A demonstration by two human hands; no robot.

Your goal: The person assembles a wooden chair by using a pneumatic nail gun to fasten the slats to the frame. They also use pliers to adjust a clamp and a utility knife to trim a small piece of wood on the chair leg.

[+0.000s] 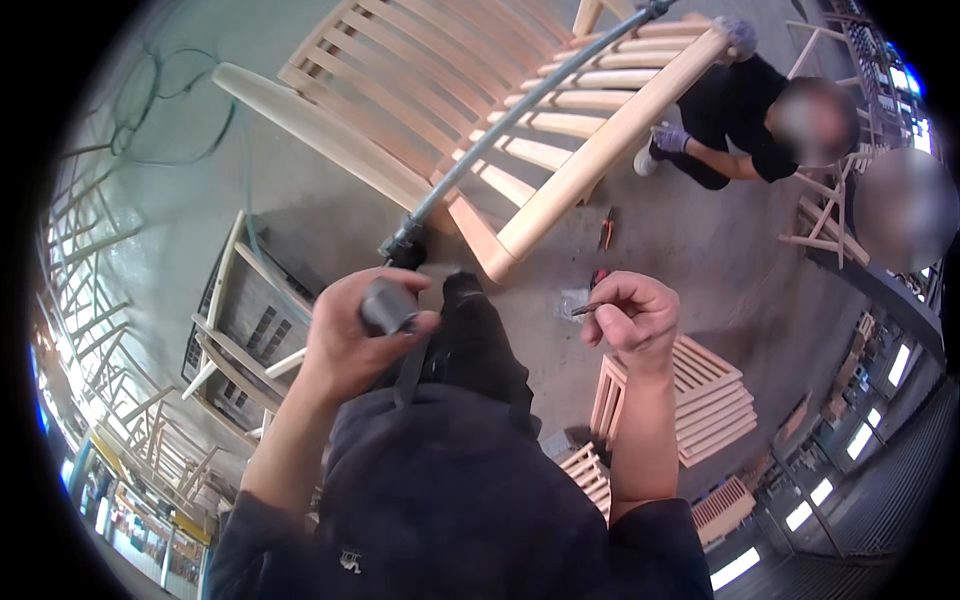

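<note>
Grey is showing in our left hand (335, 325), where we are gripping a short cylinder (386, 308) between thumb and fingers, its details blurring. With our right hand (640, 320) we are pinching a slim metal piece (587, 309), perhaps a bit or a screw. Both hands are hanging well apart. Ahead of them, a slatted wooden seat frame (610, 153) is carrying a pipe clamp (500, 137) across it, and a co-worker's gloved hand (738, 36) is resting at its far end. Beyond our right hand, pliers (606, 232) are lying on the floor. We are judging this as a small-part handling step, our hands not touching the frame; the next move is calling for a fine, steady pinch on the right and a firm hold on the left.
</note>
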